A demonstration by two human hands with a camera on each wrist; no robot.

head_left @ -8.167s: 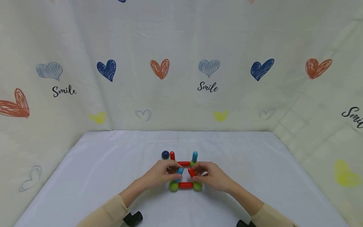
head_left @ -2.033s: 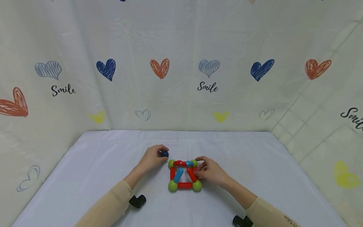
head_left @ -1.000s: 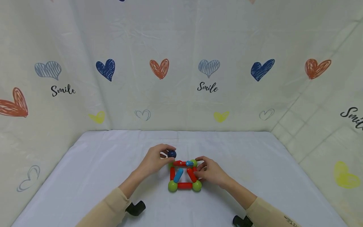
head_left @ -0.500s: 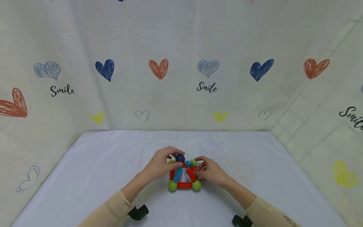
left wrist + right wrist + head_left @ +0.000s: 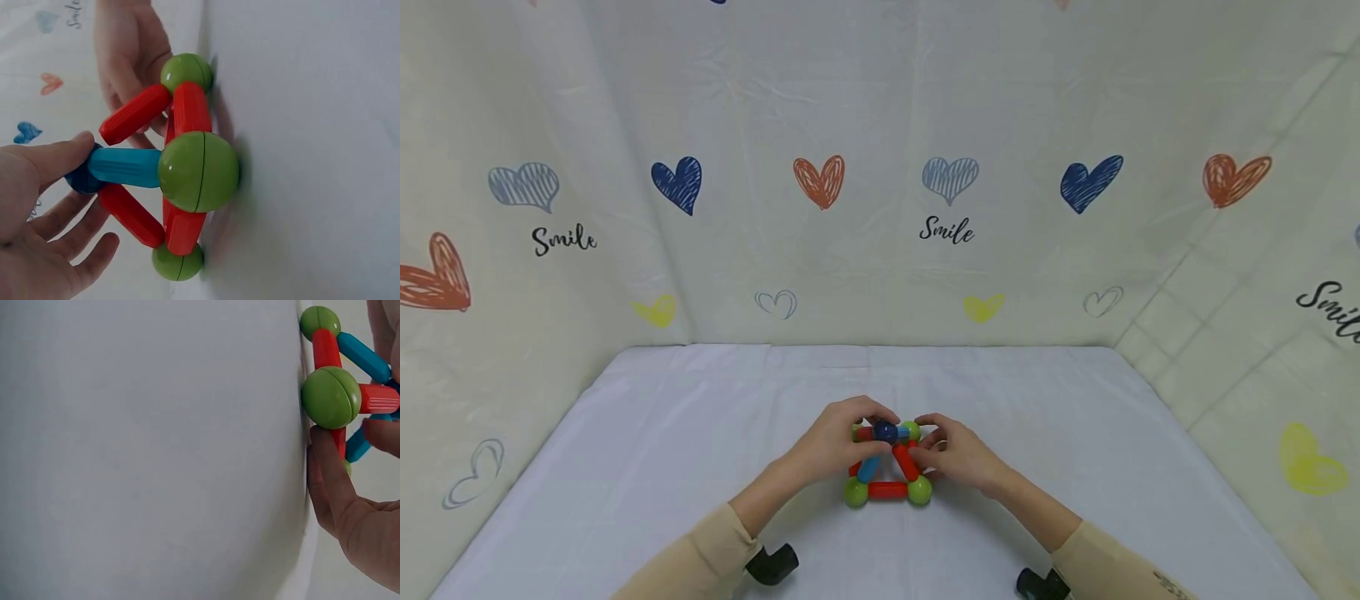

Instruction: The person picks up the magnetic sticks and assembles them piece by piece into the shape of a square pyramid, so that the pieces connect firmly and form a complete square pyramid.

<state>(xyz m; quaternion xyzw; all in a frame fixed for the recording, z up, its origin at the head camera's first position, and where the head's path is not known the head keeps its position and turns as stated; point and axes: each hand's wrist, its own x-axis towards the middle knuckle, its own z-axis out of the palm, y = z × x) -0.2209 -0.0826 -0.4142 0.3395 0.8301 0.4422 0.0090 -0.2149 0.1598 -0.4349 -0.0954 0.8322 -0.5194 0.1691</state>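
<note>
My left hand [image 5: 838,433] pinches a dark blue ball [image 5: 885,432] between thumb and fingers, atop a frame of magnetic sticks and balls. Green balls [image 5: 199,172] and red sticks [image 5: 887,491] form its base on the table. From the corners, red and blue sticks lean inward. A blue stick [image 5: 125,167] meets the dark blue ball in the left wrist view, while one leaning red stick [image 5: 135,114] ends a little apart from it. On the right side, my right hand [image 5: 958,454] holds the frame, thumb by a leaning red stick [image 5: 378,399], fingers at the base.
A white cloth covers the table [image 5: 700,400]. Behind it hangs a pale curtain [image 5: 880,108] printed with hearts and words. A black wrist device [image 5: 772,565] sits under the left sleeve, another black device [image 5: 1042,583] by the right one.
The left hand took the dark blue ball from the table left of the frame and carried it right, onto the leaning sticks. Lately the right hand has stayed at the frame's right side.
</note>
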